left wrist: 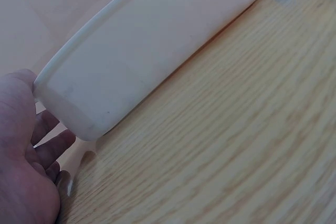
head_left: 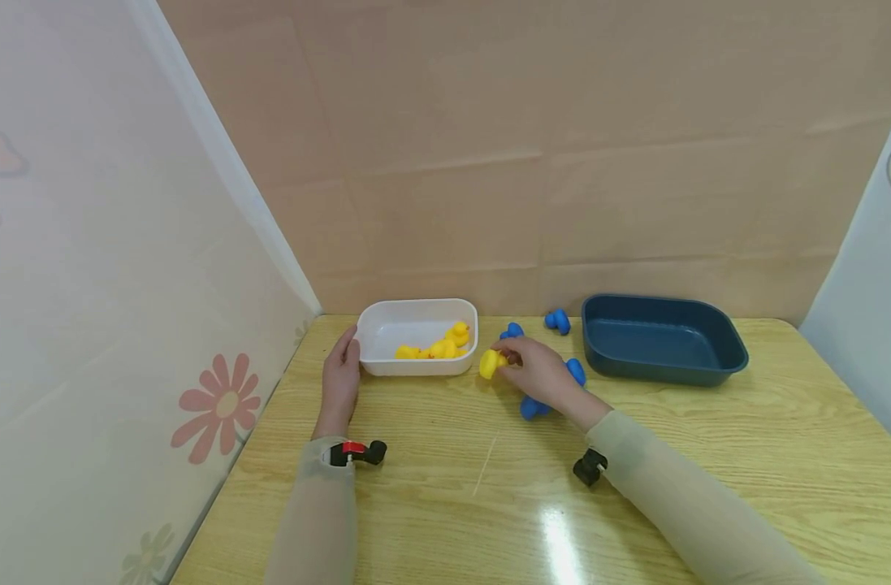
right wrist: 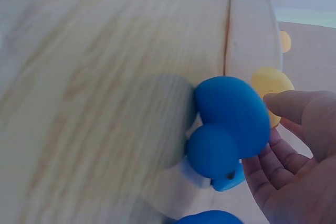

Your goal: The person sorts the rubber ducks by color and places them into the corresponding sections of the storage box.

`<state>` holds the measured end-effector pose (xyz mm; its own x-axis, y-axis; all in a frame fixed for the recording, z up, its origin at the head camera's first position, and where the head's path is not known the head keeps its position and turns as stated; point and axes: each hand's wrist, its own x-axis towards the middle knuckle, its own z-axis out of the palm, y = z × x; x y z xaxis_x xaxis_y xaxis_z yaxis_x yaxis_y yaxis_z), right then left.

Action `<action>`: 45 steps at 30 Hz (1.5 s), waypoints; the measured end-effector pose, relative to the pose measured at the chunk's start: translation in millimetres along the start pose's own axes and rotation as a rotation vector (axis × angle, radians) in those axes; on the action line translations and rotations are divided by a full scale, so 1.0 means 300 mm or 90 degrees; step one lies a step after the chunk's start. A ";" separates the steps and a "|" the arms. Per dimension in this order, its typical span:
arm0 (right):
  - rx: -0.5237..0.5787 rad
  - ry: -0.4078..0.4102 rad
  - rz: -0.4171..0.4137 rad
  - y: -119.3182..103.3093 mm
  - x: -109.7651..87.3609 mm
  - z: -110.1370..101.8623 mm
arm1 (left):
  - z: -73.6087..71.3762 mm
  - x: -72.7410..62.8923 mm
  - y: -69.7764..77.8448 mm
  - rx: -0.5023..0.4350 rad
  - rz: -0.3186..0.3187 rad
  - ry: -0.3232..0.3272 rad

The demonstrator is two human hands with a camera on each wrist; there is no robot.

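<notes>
My right hand point(head_left: 540, 370) pinches a yellow rubber duck point(head_left: 490, 364) between thumb and fingers, just right of a white bin point(head_left: 416, 368). Several yellow ducks point(head_left: 445, 348) lie inside that bin, mostly toward its right side. Against the bin's left end rests my left hand point(head_left: 340, 378), its fingers fairly straight along the outer wall. Around and under the right hand are blue ducks point(right wrist: 231, 111), partly hidden by it in the head view.
A dark blue bin point(head_left: 664, 375) with nothing in it stands at the right. Another blue duck point(head_left: 558, 321) sits near the back edge, left of that bin. A tan cloth backdrop point(head_left: 430, 162) rises behind the wooden table point(head_left: 430, 487), with pale sheets at both sides.
</notes>
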<state>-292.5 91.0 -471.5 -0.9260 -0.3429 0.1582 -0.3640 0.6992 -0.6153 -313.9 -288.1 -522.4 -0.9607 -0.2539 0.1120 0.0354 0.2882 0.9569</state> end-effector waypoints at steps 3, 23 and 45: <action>0.010 0.005 0.000 -0.017 0.000 -0.010 | -0.002 0.001 0.000 0.000 -0.004 0.000; 0.010 0.027 -0.029 -0.121 0.057 -0.040 | 0.005 0.010 0.005 -0.005 -0.014 0.006; 0.001 0.015 -0.061 -0.189 0.156 0.037 | 0.007 -0.008 0.015 -0.020 -0.013 0.002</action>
<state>-314.2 28.3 -437.9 -0.8891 -0.3930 0.2346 -0.4508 0.6629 -0.5978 -311.9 -284.2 -518.9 -0.9604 -0.2623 0.0938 0.0251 0.2538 0.9669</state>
